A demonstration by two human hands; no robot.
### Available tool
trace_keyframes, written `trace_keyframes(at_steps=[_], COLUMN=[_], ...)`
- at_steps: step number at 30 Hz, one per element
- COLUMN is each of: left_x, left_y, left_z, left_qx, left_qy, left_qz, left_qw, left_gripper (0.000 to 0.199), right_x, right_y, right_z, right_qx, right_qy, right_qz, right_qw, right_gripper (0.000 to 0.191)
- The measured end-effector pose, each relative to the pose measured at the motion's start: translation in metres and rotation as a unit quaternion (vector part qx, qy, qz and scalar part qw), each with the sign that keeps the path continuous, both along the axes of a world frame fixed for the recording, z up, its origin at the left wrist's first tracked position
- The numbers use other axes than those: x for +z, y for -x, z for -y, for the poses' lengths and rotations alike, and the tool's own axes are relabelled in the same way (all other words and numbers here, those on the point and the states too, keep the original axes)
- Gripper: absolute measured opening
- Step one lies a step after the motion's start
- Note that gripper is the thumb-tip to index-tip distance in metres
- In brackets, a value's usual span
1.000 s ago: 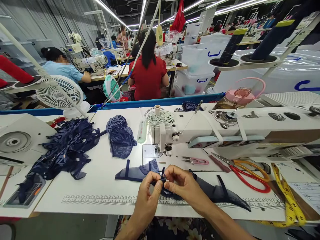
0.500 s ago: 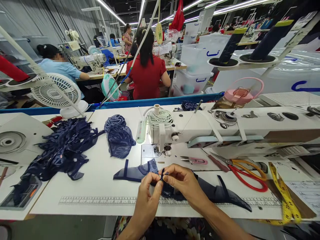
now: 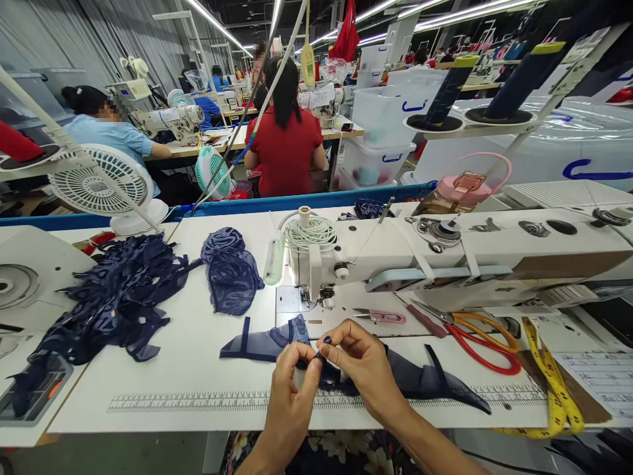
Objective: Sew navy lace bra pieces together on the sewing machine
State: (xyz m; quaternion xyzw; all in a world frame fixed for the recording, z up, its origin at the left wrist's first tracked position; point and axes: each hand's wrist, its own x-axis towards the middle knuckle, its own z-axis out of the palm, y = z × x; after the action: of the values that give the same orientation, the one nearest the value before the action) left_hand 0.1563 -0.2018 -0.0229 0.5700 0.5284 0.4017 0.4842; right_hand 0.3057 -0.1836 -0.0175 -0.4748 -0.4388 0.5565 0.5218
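Note:
A navy bra piece (image 3: 420,375) with sheer wings lies spread along the table's front, its middle partly hidden behind my hands. My left hand (image 3: 295,379) pinches the fabric near its centre between thumb and forefinger. Close beside it, my right hand (image 3: 360,359) pinches a small dark bit of the same piece, which shows above the fingertips. The left wing (image 3: 252,344) lies flat with a narrow strap end pointing up. Just behind my hands is the sewing machine (image 3: 316,277) with its needle plate. Two navy lace cups (image 3: 231,280) lie stacked to the left.
A heap of navy pieces (image 3: 119,297) covers the left side. Thread snips (image 3: 380,316), red-and-orange scissors (image 3: 482,340) and a yellow tape measure (image 3: 548,382) lie right. A printed ruler (image 3: 188,401) runs along the front. A white fan (image 3: 101,181) stands behind; co-workers sit beyond.
My fingertips have shifted slightly apart, and the small dark bit now sticks up at the right fingers. The whole view has moved a little; the garment stays in place.

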Motion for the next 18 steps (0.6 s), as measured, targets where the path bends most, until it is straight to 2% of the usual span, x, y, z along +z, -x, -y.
trace_keyframes(at_steps=[4, 8, 12, 18], left_x=[-0.002, 0.004, 0.009, -0.007], left_y=[0.000, -0.002, 0.001, 0.007], left_z=[-0.001, -0.005, -0.009, -0.003], left_qx=[-0.001, -0.004, -0.007, -0.030], left_qy=[-0.013, -0.004, 0.000, -0.058], left_qz=[0.004, 0.029, 0.006, -0.035], left_qw=[1.000, 1.000, 1.000, 0.997], left_gripper=[0.022, 0.021, 0.021, 0.020], right_x=[0.001, 0.004, 0.004, -0.001], right_y=[0.000, 0.002, 0.004, -0.016], right_z=[0.000, 0.001, 0.005, 0.020], right_qx=[0.002, -0.004, -0.028, -0.048], right_qy=[-0.002, -0.018, -0.031, -0.046], right_qz=[0.006, 0.038, 0.079, 0.174], right_qw=[1.000, 0.999, 0.996, 0.983], right_gripper=[0.029, 0.028, 0.026, 0.027])
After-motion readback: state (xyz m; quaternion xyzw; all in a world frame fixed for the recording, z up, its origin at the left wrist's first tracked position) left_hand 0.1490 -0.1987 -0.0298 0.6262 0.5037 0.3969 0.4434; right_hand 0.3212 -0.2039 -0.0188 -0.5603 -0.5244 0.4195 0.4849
